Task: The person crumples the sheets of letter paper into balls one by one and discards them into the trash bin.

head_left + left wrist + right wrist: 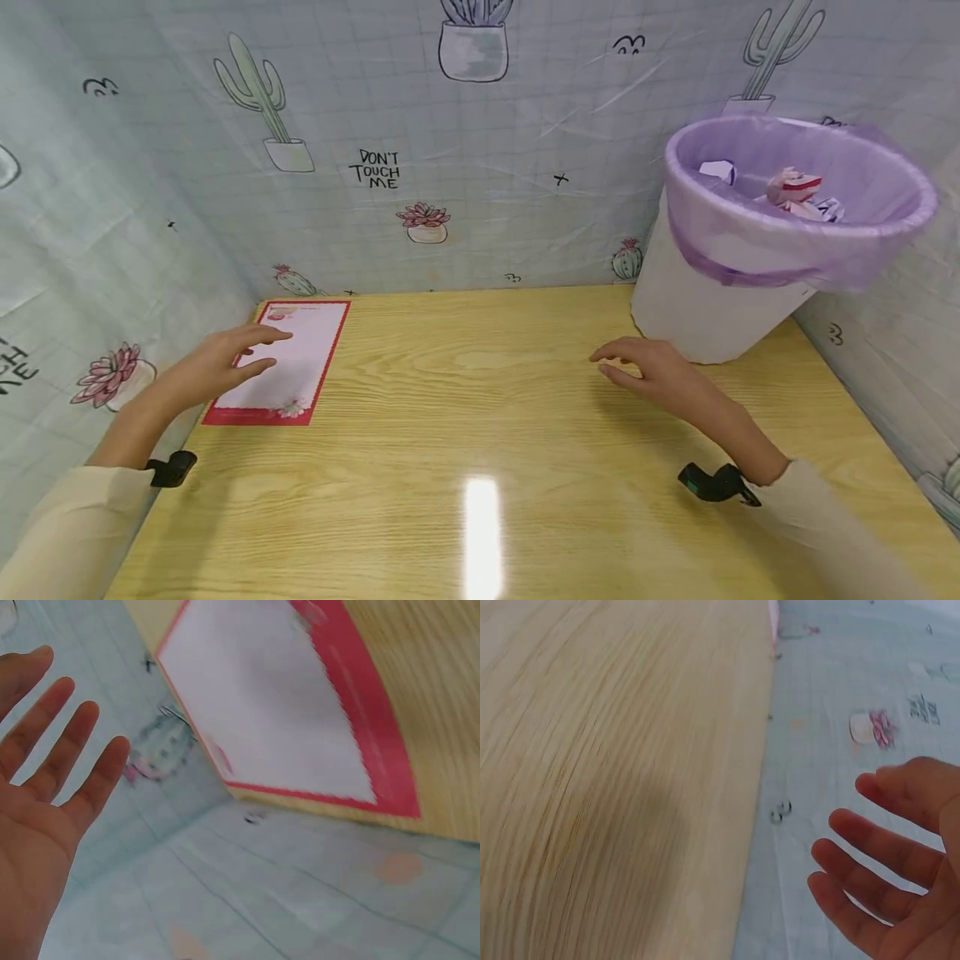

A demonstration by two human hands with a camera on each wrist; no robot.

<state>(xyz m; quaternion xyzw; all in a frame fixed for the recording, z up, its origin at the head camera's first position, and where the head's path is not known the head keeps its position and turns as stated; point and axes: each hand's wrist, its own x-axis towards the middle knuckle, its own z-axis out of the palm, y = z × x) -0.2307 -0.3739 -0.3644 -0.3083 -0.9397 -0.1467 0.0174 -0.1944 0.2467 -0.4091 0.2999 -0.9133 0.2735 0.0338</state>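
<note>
A sheet of paper (300, 358) with a red border and a white middle lies flat at the table's far left. My left hand (225, 360) hovers over its left part, fingers loosely spread, holding nothing. In the left wrist view the same sheet (262, 697) shows beside the left hand (45, 795), apart from it. Over the right part of the table hangs my right hand (656, 375), relaxed, with nothing in its fingers. It is nearest to a white bin (697, 292). The right wrist view shows the right hand (900, 877) with its fingers apart.
The bin stands at the back right, lined with a purple bag (757, 242); several crumpled papers (795, 187) lie inside. Cactus-printed cloth (487, 167) walls the back and sides of the wooden table (450, 400). A black band with a camera (174, 468) sits on each wrist.
</note>
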